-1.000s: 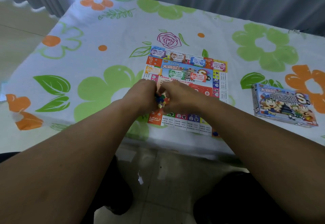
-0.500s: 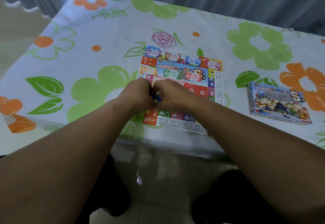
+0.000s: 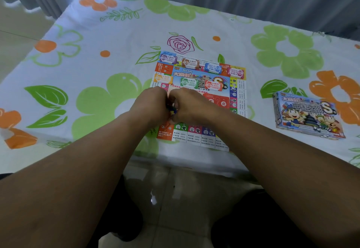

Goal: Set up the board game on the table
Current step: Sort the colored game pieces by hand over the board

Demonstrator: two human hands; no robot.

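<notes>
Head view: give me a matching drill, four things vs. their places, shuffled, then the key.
Things:
1. colourful square paper game board
2. blue cardboard game box
3. pink outlined rose print
4. small dark blue game pieces

Places:
A. pinched between both hands
B. on the tablecloth just beyond the board
C. right of the board
D. flat at the table's near edge

Pairs: 1-D, 2-C, 3-B, 4-A

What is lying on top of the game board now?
On the game board lie several play-money stacks. The left hand and right hand pinch small coloured pieces above it; the hands mostly hide them.
</notes>
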